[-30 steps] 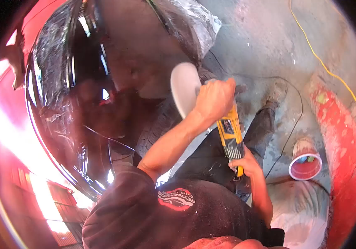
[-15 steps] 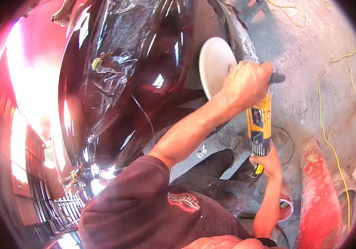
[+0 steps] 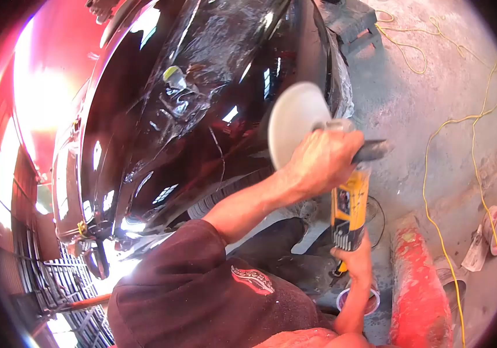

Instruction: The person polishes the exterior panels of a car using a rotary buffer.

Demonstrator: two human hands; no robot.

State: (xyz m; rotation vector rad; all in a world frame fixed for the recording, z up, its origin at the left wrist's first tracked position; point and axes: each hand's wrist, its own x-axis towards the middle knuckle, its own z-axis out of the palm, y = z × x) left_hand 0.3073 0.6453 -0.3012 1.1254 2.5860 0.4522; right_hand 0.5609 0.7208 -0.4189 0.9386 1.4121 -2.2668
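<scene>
A yellow and black power polisher (image 3: 350, 203) is held in both my hands. My left hand (image 3: 326, 159) is closed round its front end, where a dark side handle (image 3: 373, 151) sticks out to the right. Lower down, my right hand (image 3: 355, 258) wraps the rear grip. The round white polishing pad (image 3: 297, 122) is tilted up on edge against the side of a glossy dark car body (image 3: 248, 110). Whether the whole pad face touches the paint is hidden. Clear plastic film (image 3: 202, 64) covers part of the car.
A yellow cord (image 3: 428, 174) winds over the concrete floor (image 3: 410, 116) at right. A red, paint-worn post-like object (image 3: 416, 284) stands beside my right arm, with a bucket (image 3: 370, 298) near it. A dark stool (image 3: 350, 23) is at the top. Metal grating (image 3: 80, 290) lies at lower left.
The polisher and both hands have shifted down and slightly left in view. The camera view has also turned, so more of the car's left side and the floor cord shows.
</scene>
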